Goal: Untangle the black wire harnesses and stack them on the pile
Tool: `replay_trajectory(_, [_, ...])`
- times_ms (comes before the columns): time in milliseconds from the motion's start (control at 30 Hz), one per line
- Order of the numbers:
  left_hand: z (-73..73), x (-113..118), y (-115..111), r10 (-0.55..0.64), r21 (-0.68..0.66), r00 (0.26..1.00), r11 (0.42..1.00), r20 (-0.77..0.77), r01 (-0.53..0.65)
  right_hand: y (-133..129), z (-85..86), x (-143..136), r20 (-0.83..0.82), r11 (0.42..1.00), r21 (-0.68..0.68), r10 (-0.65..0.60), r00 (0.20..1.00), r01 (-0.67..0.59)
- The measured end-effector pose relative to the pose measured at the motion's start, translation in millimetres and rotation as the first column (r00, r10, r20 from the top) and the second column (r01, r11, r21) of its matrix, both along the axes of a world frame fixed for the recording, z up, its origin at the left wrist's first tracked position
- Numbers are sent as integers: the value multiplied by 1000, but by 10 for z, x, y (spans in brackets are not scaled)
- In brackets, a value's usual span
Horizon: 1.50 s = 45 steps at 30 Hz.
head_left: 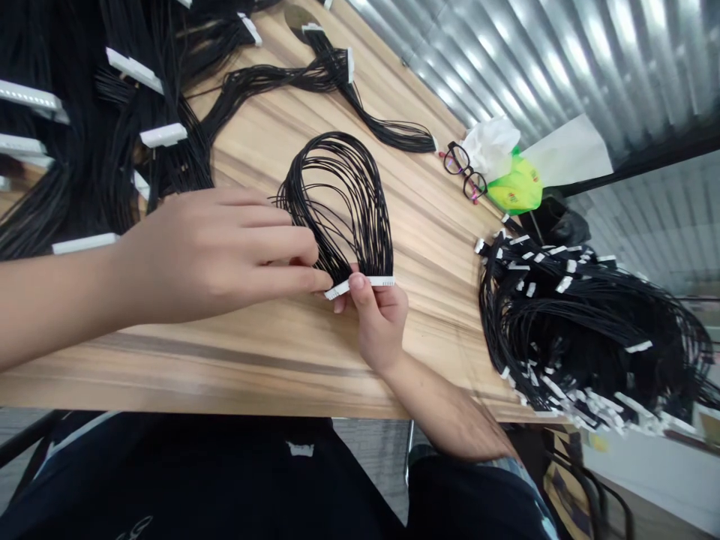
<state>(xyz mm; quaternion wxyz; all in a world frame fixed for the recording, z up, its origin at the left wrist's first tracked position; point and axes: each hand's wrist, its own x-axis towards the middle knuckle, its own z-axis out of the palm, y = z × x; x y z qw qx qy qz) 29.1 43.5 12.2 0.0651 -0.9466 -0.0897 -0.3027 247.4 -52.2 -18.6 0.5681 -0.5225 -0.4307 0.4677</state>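
A bundle of thin black wires (378, 202) arches in a loop above the wooden table, with a white connector strip (382, 281) at each end, side by side. My right hand (382, 315) pinches the strips where they meet, thumb on top and fingers behind. From the left, my left hand (225, 255) reaches over with bent fingers. Its fingertips touch the left strip and the wires beside it; whether they grip is partly hidden.
Black wires with white connectors (163, 136) cover the table's left side, one bundle stretching along the back. Glasses (466, 172), white tissue (492, 144) and a green packet (516, 186) lie at the back right. A large wire pile (585, 322) occupies the right end.
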Motion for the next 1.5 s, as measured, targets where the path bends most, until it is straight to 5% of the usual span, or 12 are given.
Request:
replay_trajectory(467, [-75,8,3,33,28,997,999,71,-35,7,23,-11,12,1000,-9,7,1000,-7])
replay_trajectory(733, [-66,13,3,2,-102,997,995,82,6,8,20,3,-9,999,-47,9,1000,-9])
replay_trajectory(933, [-10,101,56,-58,-108,995,993,-82,49,-3,21,22,94,996,-51,77,993,-72])
replay_trajectory(1167, [4,138,-5,39,77,999,996,-29,-36,2,38,-5,88,993,-90,79,993,-71])
replay_trajectory(1367, [142,8,-237,-228,-147,973,962,18,229,91,37,-2,-9,996,-90,-19,1000,18])
replay_trajectory(1500, [112,7,-329,-283,-204,959,939,1,277,122,11,2,-53,995,-68,-83,995,79])
